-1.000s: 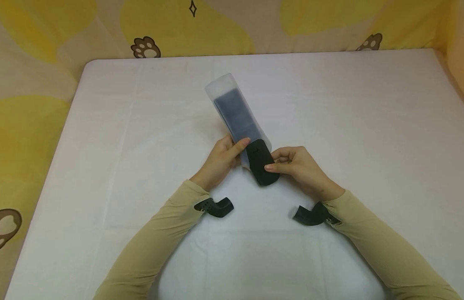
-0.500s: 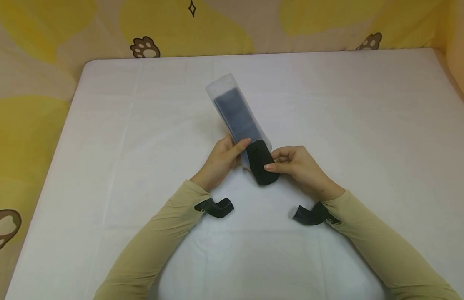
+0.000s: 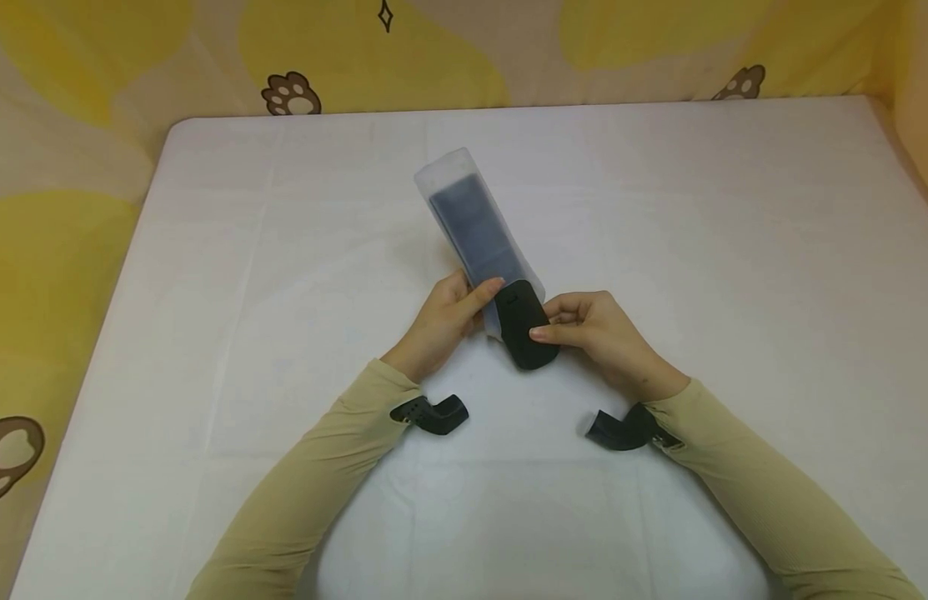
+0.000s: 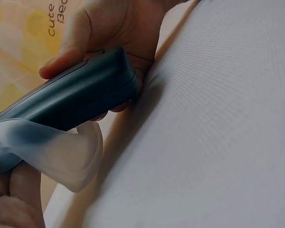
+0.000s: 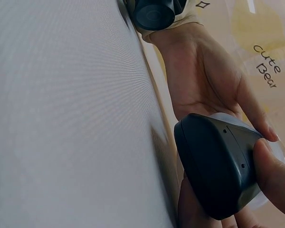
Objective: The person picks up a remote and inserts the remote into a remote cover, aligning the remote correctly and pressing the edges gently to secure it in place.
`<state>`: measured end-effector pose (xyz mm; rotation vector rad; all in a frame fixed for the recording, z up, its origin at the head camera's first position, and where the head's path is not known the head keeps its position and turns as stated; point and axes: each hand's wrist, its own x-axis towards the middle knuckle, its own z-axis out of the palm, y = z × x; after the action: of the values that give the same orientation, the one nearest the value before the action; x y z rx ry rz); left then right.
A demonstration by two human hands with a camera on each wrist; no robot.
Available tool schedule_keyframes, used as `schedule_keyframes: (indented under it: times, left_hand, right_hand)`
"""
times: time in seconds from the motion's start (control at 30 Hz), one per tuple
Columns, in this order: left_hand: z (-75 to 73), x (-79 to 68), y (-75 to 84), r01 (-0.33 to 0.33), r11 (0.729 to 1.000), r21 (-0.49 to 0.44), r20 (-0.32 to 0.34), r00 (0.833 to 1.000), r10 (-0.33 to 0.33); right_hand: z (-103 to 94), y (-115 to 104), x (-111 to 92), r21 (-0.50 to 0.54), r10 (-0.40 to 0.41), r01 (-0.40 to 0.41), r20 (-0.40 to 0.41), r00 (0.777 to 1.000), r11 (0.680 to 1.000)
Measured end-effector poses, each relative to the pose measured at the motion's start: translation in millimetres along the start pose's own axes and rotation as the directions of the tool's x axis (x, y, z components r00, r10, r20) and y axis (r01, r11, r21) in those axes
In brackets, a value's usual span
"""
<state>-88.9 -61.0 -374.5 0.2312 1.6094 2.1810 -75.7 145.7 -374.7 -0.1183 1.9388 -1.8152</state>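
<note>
A long black remote control, its back facing up, lies partly inside a translucent soft cover. The near end is bare, while the far part shows blue-grey through the cover. My left hand grips the cover's left side, thumb on top near the edge of the bare part. My right hand pinches the remote's bare end between thumb and fingers. In the left wrist view, the loose mouth of the cover hangs away from the remote. The right wrist view shows the remote's rounded end from close up.
A white cloth-covered table spreads below the hands. Yellow patterned fabric hangs behind it and at the sides. Black wrist mounts stick inward from both sleeves, low over the table.
The far end of the cover has shifted very slightly right. Both hands keep the same grips, and the remote stays about as far out of the cover.
</note>
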Motion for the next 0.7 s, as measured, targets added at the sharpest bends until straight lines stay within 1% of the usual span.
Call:
schedule_keyframes:
  times: [0.4,0.7]
  left_hand:
    - [0.5,-0.4,1.0,-0.012,1.000,0.004,0.012,1.000,0.012]
    - [0.1,-0.2,-0.1,-0.011,1.000,0.003,0.020,1.000,0.011]
  right_hand:
    - [0.8,-0.7,0.0,0.015,0.012,-0.012,-0.007,1.000,1.000]
    - [1.0,0.3,0.2,0.006,0.011,-0.010,-0.016,1.000,1.000]
